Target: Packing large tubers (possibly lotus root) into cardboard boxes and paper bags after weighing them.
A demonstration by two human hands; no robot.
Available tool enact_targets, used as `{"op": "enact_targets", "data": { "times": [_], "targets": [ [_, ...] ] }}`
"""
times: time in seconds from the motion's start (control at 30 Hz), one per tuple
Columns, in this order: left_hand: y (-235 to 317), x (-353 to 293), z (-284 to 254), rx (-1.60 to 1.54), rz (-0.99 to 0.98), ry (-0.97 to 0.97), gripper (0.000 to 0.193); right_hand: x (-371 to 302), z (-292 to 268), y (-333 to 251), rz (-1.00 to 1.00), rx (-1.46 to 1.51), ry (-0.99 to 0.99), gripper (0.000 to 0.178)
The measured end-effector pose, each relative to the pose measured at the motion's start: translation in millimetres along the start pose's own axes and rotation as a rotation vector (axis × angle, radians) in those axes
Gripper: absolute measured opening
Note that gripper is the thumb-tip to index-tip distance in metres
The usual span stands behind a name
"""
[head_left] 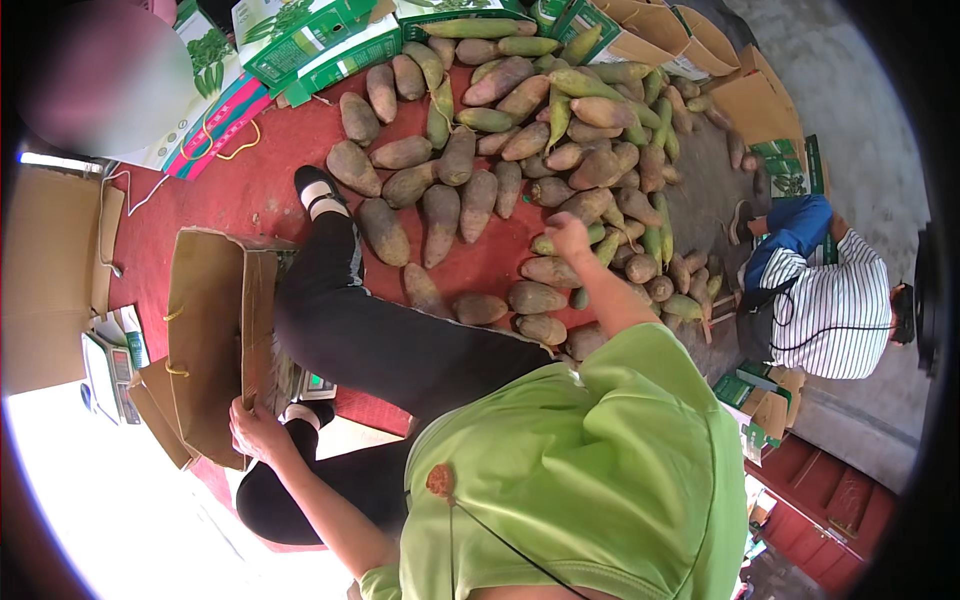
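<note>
My left hand (258, 432) grips the edge of a tall, opened cardboard box (205, 340), its fingers closed over the brown board. The box stands beside my bent leg, and its inside is mostly hidden from here. My right arm stretches forward to the heap of radishes (525, 100), large, soil-dusted and purplish to green. At the heap's near side my right hand (570, 237) is closed on a greenish radish (543, 245), partly covered by the fingers. Several loose radishes (440, 222) lie on the red floor covering before my legs.
A small scale with a lit display (318, 385) sits beside the box, partly hidden. Another scale (108, 375) is at the left. Green-and-white cartons (345, 60) line the far side. At the right, a person in a striped top (830, 300) sits by more boxes.
</note>
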State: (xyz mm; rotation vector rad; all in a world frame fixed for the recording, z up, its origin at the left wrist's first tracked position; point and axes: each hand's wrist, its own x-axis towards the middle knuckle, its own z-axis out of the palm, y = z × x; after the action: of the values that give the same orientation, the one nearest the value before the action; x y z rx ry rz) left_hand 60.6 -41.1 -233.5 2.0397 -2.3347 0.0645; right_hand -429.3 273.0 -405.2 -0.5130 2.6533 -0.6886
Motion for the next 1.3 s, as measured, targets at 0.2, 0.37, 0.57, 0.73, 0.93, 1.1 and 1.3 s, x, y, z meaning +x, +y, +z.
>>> {"op": "enact_targets", "data": {
  "times": [0.2, 0.37, 0.57, 0.73, 0.93, 1.1, 1.3],
  "targets": [
    [4, 0, 0, 0.000, -0.011, 0.031, 0.023, 62, -66, 18, 0.275, -0.122, 0.174, 0.052],
    [-4, 2, 2, -0.016, 0.030, 0.023, 0.022, 94, -101, 10, 0.323, -0.138, 0.253, 0.068],
    [-5, -1, 3, -0.015, 0.020, 0.068, 0.019, 121, -106, 7, 0.409, -0.144, 0.173, 0.081],
    [8, 2, 1, -0.066, 0.006, 0.029, 0.018, 140, -99, 48, 0.336, 0.030, 0.154, 0.084],
    [1, -1, -1, -0.059, 0.025, 0.068, 0.021, 125, -86, 10, 0.408, -0.109, 0.176, 0.080],
    [-6, -1, 6, -0.057, 0.036, 0.069, 0.024, 116, -81, -1, 0.430, -0.017, 0.240, 0.075],
    [0, 1, 2, -0.050, -0.015, 0.000, 0.028, 83, -67, -12, 0.347, 0.006, 0.428, 0.076]
  ]
}}
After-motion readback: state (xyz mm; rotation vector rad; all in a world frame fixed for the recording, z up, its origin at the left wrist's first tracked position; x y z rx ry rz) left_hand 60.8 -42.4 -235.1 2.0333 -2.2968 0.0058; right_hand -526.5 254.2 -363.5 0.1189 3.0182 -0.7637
